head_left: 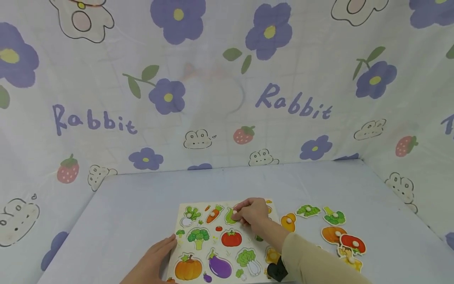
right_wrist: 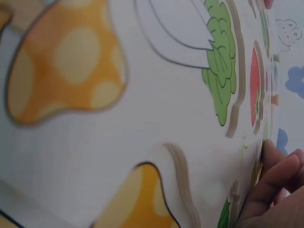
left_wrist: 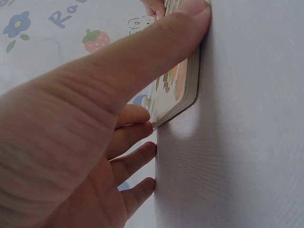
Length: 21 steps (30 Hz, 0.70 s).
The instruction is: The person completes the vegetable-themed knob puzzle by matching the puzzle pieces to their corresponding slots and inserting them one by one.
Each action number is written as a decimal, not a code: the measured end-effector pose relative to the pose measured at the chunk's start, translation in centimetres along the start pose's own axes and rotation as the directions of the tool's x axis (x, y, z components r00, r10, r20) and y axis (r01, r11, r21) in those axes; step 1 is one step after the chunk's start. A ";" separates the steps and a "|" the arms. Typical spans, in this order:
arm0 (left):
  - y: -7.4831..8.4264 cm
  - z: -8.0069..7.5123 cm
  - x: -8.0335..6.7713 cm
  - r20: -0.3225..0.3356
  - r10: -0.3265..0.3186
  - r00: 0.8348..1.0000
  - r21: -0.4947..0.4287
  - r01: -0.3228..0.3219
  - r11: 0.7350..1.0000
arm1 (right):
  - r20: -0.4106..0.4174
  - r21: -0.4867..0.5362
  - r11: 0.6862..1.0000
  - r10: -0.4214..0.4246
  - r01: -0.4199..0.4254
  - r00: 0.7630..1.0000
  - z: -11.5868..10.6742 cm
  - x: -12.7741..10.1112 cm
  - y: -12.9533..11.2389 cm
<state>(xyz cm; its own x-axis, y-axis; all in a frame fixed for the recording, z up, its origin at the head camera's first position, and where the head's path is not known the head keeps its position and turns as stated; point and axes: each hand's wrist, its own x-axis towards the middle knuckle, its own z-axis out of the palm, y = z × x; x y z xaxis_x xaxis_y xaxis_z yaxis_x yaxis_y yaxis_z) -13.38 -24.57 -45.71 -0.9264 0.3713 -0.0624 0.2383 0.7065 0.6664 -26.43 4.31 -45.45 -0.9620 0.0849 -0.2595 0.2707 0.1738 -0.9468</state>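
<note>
A wooden vegetable puzzle board [head_left: 217, 256] lies on the table, with printed recesses such as a tomato [head_left: 231, 239], an eggplant [head_left: 220, 267] and a pumpkin [head_left: 188, 269]. At its back row, my right hand [head_left: 254, 215] pinches the light knob of a green vegetable puzzle piece [head_left: 230, 216], which lies over the board; the fingertips hide part of it. Along the board's left edge rests my left hand [head_left: 157, 254], its thumb [left_wrist: 156, 47] lying along the near edge and its fingers extended at the corner. A white radish piece [head_left: 186, 221] and a carrot piece [head_left: 213, 215] sit in the back row.
Right of the board lie loose knobbed pieces: a yellow-orange one [head_left: 288, 223], a leafy green one [head_left: 308, 211], a broccoli-like one [head_left: 334, 216], a pumpkin [head_left: 332, 234], a tomato [head_left: 353, 244] overlapping it, and a yellow one [head_left: 351, 262]. A printed curtain [head_left: 220, 98] hangs behind the table.
</note>
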 end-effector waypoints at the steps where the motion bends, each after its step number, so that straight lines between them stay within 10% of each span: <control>1: 0.0 0.0 0.0 0.001 0.005 1.000 0.004 -0.005 1.000 | 0.001 0.002 1.000 0.005 -0.005 1.000 0.0 0.0 0.0; 21: 0.3 0.1 0.0 0.013 -0.043 0.999 0.018 0.043 0.999 | 0.025 0.004 1.000 0.009 -0.009 1.000 -0.3 0.2 0.2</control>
<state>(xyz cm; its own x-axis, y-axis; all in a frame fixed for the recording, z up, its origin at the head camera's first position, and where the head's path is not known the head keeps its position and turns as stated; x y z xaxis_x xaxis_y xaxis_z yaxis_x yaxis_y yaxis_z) -13.32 -24.30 -45.64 -0.9319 0.3483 -0.1010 0.2035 0.7328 0.6494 -26.54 4.60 -45.63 -0.9601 0.0618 -0.2728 0.2795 0.1693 -0.9451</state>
